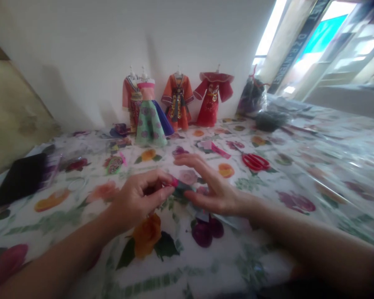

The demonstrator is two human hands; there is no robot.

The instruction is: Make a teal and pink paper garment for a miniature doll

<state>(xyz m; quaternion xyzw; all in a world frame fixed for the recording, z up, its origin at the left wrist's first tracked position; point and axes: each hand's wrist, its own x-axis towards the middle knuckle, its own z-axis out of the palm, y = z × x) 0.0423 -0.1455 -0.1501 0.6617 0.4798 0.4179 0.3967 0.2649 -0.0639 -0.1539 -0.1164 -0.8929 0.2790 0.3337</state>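
My left hand (140, 193) is closed in a pinch, with a small pink piece of fabric (174, 182) between thumb and fingertips. Just to its right, my right hand (212, 187) has its thumb and fingers spread apart. A dark greenish patch (183, 189) shows between the two hands; I cannot tell whether it belongs to the pink piece or to the tablecloth print. Under both hands lies a tablecloth (99, 236) printed with fruit and flowers. Beyond the right hand are a pink strip (220, 150) and red-handled scissors (255, 162).
Several doll-size dresses stand by the wall, including a green one (149, 124), an orange robe (178, 101) and a red one (212, 99). A black flat object (20, 178) lies at left. A dark plastic bag (252, 95) sits back right. Clear plastic sheeting (339, 166) covers the right side.
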